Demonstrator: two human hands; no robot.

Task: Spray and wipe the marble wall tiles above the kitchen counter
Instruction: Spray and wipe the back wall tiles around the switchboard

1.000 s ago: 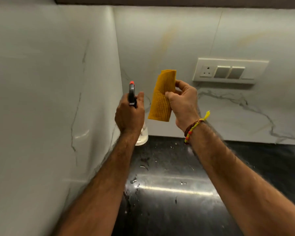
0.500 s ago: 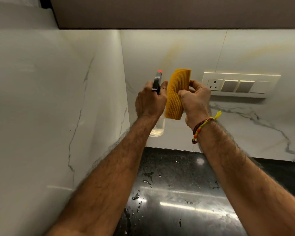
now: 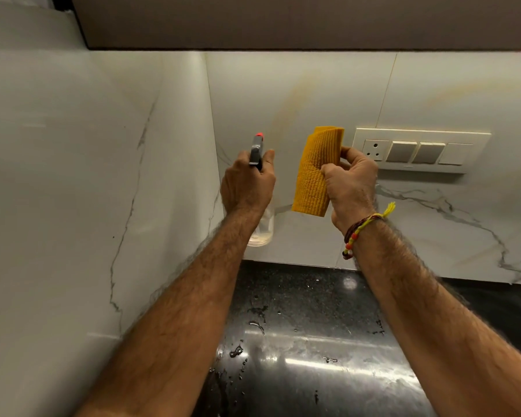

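Note:
My left hand (image 3: 247,185) grips a clear spray bottle (image 3: 262,230) with a grey head and a red nozzle tip (image 3: 258,135), pointed at the back marble wall tiles (image 3: 298,94) near the corner. My right hand (image 3: 351,185) holds a folded yellow ribbed cloth (image 3: 316,173) upright, just right of the bottle and in front of the back wall. A yellowish streak runs down the back tile above the bottle. The left marble wall (image 3: 73,191) has thin grey veins.
A cream switch and socket plate (image 3: 418,150) sits on the back wall right of my right hand. Below lies the black glossy counter (image 3: 313,356), wet with scattered drops. A dark cabinet underside (image 3: 283,22) hangs above the tiles.
Both hands have risen up the back wall together. They have drawn apart, with a gap between the bottle and the cloth, and the view has tilted upward to show more cabinet.

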